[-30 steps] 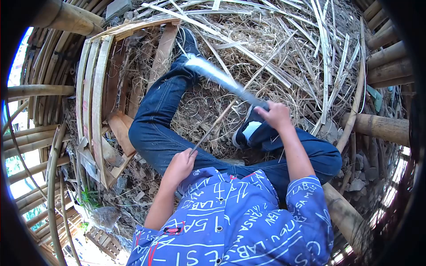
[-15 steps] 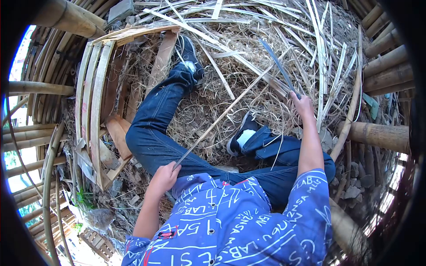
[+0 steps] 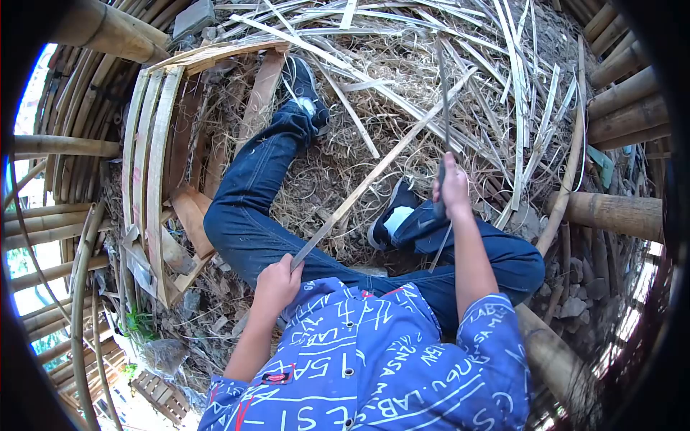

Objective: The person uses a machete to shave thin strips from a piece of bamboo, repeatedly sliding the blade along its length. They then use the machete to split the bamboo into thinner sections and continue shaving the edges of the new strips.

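Note:
My left hand (image 3: pixel 278 289) is closed round the near end of a long bamboo strip (image 3: pixel 369 179), just above my lap. The strip slants up and to the right over the straw-like shavings (image 3: pixel 345 161), its pale flat face showing. My right hand (image 3: pixel 453 188) grips a machete (image 3: pixel 445 104) by its dark handle, over my bent leg. The narrow blade points away from me, almost edge-on to the camera, and overlaps the strip's far part in this view.
Many split bamboo strips (image 3: pixel 519 86) lie across the ground ahead and to the right. A wooden slatted crate (image 3: pixel 147 169) stands on the left beside my leg. Bamboo poles (image 3: pixel 611 215) line both sides. A grey block (image 3: pixel 194 18) lies at the upper left.
My right hand has moved left and nearer to me, swinging the machete blade more upright and against the strip's line of view. The strip has turned to show its broad face.

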Available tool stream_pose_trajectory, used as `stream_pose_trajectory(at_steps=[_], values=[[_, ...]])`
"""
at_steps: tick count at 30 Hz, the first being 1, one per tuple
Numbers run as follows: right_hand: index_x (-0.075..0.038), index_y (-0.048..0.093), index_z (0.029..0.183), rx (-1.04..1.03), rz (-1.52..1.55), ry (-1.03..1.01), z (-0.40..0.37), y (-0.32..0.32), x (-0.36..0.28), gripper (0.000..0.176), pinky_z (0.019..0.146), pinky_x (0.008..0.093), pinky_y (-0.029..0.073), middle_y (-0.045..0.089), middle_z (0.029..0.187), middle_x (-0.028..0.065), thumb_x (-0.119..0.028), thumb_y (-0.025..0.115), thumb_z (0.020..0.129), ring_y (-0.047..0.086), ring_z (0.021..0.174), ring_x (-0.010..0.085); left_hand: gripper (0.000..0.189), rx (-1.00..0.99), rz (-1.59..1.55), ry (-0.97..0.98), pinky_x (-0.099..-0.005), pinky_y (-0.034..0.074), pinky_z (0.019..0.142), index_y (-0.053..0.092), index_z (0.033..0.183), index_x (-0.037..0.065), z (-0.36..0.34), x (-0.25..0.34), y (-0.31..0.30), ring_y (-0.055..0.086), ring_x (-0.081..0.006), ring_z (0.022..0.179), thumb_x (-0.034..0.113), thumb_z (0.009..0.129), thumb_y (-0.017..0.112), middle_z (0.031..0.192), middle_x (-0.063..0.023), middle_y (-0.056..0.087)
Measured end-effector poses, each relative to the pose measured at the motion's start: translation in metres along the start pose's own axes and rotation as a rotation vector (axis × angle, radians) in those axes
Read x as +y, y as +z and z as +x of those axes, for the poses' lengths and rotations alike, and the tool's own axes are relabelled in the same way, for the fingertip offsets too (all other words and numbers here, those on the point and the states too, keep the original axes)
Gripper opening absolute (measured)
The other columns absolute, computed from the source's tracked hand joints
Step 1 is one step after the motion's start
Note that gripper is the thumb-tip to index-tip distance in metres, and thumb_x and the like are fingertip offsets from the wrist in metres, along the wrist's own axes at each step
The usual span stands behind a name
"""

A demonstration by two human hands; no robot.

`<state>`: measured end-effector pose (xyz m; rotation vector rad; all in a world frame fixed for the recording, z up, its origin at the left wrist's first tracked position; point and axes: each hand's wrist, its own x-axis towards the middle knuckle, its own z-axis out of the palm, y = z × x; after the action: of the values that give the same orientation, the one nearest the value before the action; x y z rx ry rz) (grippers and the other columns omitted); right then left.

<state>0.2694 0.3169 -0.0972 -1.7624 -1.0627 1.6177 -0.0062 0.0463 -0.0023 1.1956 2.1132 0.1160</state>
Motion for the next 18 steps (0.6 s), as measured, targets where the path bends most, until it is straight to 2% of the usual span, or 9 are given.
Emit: stream_pose_trajectory(at_steps=[2,3,4,6,9,10,12,15,18], values=[[-0.007,0.051,0.072,-0.139,0.076,-0.022,-0.027,0.019,0.004,0.058,0.038,0.0257,0.037,0.049,0.052,0.0024,-0.059,0.044,0.096,0.046,0.039,0.0108,0.032,0.034,0.046,0.008,-0.0548,0.048,0.065,0.055,0.084,0.001,0.003,0.002,0.005,0.062,-0.0455,0.072,0.031,0.094,0.054,0.073,-0.0257,0.064],[-0.007,0.051,0.072,-0.14,-0.008,-0.029,-0.037,0.028,0.01,0.056,0.038,0.0249,0.037,0.049,0.053,0.0021,-0.056,0.045,0.097,0.046,0.039,0.0102,0.032,0.031,0.049,0.015,-0.0548,0.048,0.065,0.055,0.084,0.001,0.004,0.002,0.007,0.062,-0.0455,0.072,0.031,0.094,0.054,0.073,-0.0257,0.064],[-0.008,0.051,0.064,-0.178,-0.007,-0.103,-0.049,0.038,0.015,0.057,0.037,0.0258,0.037,0.05,0.05,0.0015,-0.056,0.05,0.095,0.049,0.039,0.0095,0.033,0.029,0.057,-0.002,-0.0547,0.048,0.065,0.054,0.083,0.001,0.006,0.002,0.008,0.063,-0.0453,0.072,0.032,0.094,0.054,0.072,-0.0257,0.064],[-0.005,0.053,0.064,-0.279,-0.055,-0.137,-0.071,0.053,0.022,0.057,0.039,0.0273,0.037,0.052,0.051,0.0004,-0.054,0.053,0.094,0.049,0.041,0.0098,0.034,0.026,0.068,-0.014,-0.0546,0.049,0.065,0.054,0.083,0.0,0.009,0.003,0.011,0.063,-0.045,0.071,0.032,0.094,0.054,0.072,-0.0257,0.064],[0.001,0.06,0.068,-0.349,-0.405,-0.259,-0.09,0.068,0.033,0.061,0.051,0.0394,0.046,0.058,0.055,0.0139,-0.056,0.058,0.089,0.061,0.053,0.0241,0.034,0.039,0.082,-0.033,-0.054,0.049,0.065,0.054,0.082,0.0,0.01,0.003,0.012,0.063,-0.0447,0.071,0.032,0.093,0.054,0.071,-0.0258,0.064],[0.001,0.06,0.068,-0.35,-0.403,-0.257,-0.098,0.071,0.025,0.061,0.051,0.0394,0.046,0.058,0.055,0.0139,-0.056,0.058,0.089,0.061,0.053,0.0241,0.034,0.049,0.102,-0.017,-0.0537,0.05,0.065,0.054,0.081,0.0,0.01,0.003,0.014,0.063,-0.0446,0.071,0.031,0.093,0.054,0.071,-0.0257,0.064],[0.0,0.063,0.073,-0.433,-0.607,-0.299,-0.112,0.074,0.011,0.062,0.061,0.0459,0.05,0.062,0.062,0.0214,-0.06,0.057,0.087,0.066,0.066,0.0359,0.033,0.055,0.121,-0.004,-0.0535,0.05,0.065,0.055,0.081,0.0,0.009,0.004,0.015,0.063,-0.0445,0.07,0.031,0.093,0.054,0.071,-0.0256,0.064],[0.0,0.065,0.076,-0.451,-0.772,-0.391,-0.114,0.08,0.02,0.065,0.065,0.0499,0.051,0.064,0.067,0.0233,-0.064,0.055,0.086,0.066,0.073,0.0419,0.032,0.065,0.136,0.006,-0.053,0.05,0.063,0.055,0.08,0.0,0.01,0.005,0.016,0.063,-0.0443,0.069,0.029,0.092,0.054,0.07,-0.0251,0.063],[0.001,0.064,0.078,-0.427,-0.881,-0.431,-0.112,0.079,0.016,0.068,0.064,0.0515,0.052,0.065,0.069,0.0243,-0.066,0.053,0.085,0.066,0.07,0.0424,0.03,0.056,0.127,0.004,-0.0551,0.046,0.065,0.054,0.082,0.0,0.012,0.0,0.021,0.061,-0.0459,0.072,0.028,0.093,0.053,0.071,-0.0262,0.062]])
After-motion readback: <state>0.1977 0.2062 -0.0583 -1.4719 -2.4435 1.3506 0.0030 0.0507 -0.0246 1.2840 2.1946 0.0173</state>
